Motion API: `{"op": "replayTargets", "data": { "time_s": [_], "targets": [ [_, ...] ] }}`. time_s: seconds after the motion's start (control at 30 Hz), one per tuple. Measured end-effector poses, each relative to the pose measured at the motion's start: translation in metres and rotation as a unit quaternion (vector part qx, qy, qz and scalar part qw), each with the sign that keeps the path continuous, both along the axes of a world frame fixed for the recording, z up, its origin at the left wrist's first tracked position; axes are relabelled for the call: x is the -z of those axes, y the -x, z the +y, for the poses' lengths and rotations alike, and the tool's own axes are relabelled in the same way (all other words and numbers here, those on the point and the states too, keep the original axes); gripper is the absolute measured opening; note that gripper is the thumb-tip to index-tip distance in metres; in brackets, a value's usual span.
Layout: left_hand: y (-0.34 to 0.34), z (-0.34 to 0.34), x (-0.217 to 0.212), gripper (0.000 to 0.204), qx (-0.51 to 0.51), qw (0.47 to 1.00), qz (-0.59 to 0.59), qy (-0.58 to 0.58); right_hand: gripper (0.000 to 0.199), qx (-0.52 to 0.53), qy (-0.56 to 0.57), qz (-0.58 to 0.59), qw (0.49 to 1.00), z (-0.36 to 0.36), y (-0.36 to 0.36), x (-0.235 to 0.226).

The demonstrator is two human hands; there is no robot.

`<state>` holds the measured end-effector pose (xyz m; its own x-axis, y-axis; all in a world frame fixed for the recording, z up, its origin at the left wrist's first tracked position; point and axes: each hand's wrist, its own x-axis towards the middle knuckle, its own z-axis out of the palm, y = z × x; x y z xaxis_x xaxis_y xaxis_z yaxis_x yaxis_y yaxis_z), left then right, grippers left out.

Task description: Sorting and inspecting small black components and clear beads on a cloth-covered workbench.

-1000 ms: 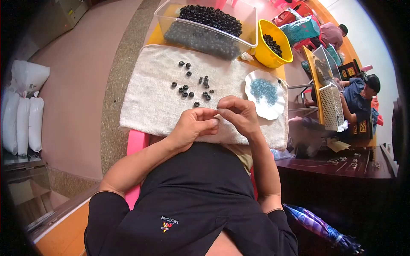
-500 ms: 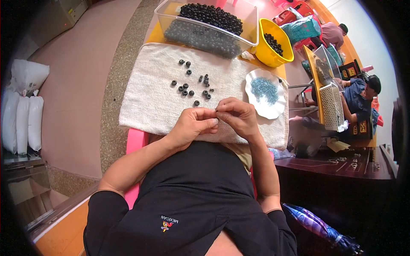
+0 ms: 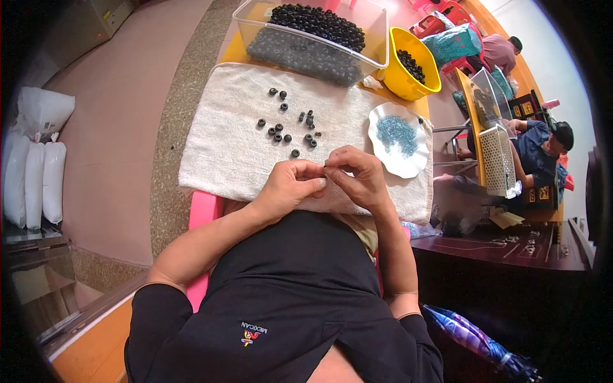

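Both hands meet at the near part of a white towel point(image 3: 217, 147). The fingertips of my left hand point(image 3: 290, 185) are closed in a pinch, facing those of my right hand point(image 3: 357, 175), also pinched. Something tiny and dark sits between the fingertips; it is too small to name. Beyond my hands lie several loose black beads point(image 3: 278, 137), scattered over the towel. To the right of them, a white wavy-edged plate point(image 3: 415, 167) holds a heap of small blue-grey beads point(image 3: 399, 134).
At the towel's far edge stands a clear plastic bin point(image 3: 377, 57) of black beads, beside a yellow tub point(image 3: 396, 38) with more. Co-workers sit at the right, one in a dark blue shirt point(image 3: 530, 153) near a perforated basket point(image 3: 497, 159). A folded umbrella point(image 3: 472, 335) lies lower right.
The hands keep almost the same pose, fingertips still together. The whole view has shifted very slightly, and the co-worker at the right has moved their head a little.
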<state>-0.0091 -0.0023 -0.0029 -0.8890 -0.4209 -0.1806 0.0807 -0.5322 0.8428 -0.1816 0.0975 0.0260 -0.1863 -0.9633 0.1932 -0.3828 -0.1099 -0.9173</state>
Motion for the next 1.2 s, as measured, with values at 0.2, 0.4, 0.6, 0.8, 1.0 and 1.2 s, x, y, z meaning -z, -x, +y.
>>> {"op": "replayTargets", "data": {
  "time_s": [0.2,0.4,0.6,0.8,1.0,1.2],
  "targets": [
    [0.001,0.001,0.004,0.020,-0.002,1.000,0.004,0.015,0.010,0.016,-0.013,-0.065,0.998,0.000,-0.001,-0.001],
    [0.002,0.001,0.004,0.020,-0.010,0.999,0.009,0.037,0.011,-0.011,-0.025,-0.044,0.999,0.000,0.000,-0.005],
    [0.001,0.001,0.005,0.022,-0.003,0.999,0.003,0.045,0.011,-0.006,-0.036,-0.065,0.997,0.001,-0.002,-0.007],
    [0.000,0.002,0.007,0.022,0.001,0.998,-0.004,0.065,0.010,-0.010,-0.059,-0.105,0.993,0.004,-0.001,-0.007],
    [0.003,0.001,0.003,0.019,-0.010,0.998,0.005,0.059,0.013,0.017,-0.111,-0.192,0.975,0.005,0.010,0.003],
    [0.003,-0.002,-0.003,0.013,-0.002,1.000,0.007,0.024,0.013,0.003,-0.104,-0.229,0.968,0.005,0.015,0.005]
  ]
}}
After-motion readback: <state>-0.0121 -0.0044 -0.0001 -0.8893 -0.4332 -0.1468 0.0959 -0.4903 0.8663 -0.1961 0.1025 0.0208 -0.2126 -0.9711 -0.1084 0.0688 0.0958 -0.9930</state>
